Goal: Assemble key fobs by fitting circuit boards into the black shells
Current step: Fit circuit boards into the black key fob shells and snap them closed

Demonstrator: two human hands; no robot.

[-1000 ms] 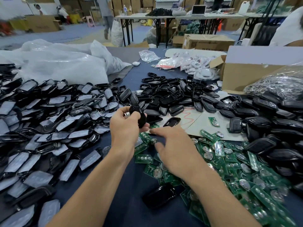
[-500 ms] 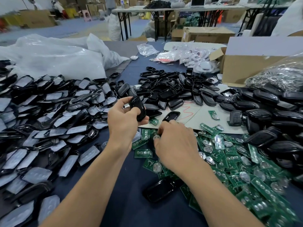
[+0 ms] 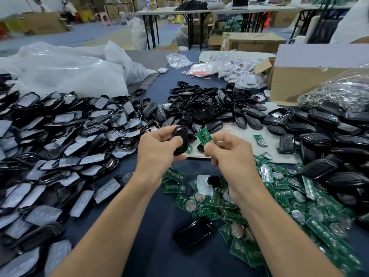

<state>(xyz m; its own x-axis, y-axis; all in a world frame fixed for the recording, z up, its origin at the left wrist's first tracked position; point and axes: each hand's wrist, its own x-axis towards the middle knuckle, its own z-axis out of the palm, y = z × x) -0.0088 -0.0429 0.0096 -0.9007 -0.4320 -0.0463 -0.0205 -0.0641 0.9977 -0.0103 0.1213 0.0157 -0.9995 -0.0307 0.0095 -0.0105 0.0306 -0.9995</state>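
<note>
Right hand (image 3: pixel 229 154) has come up off the board pile (image 3: pixel 283 184), now pinching one circuit board (image 3: pixel 203 135) just right of the black shell (image 3: pixel 180 141). Left hand (image 3: pixel 157 150) grips that shell. I read it: pick done, fitting next.

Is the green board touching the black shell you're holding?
Apart. Head view shows a gap between the green rectangular circuit board and the glossy black plastic shell.
</note>
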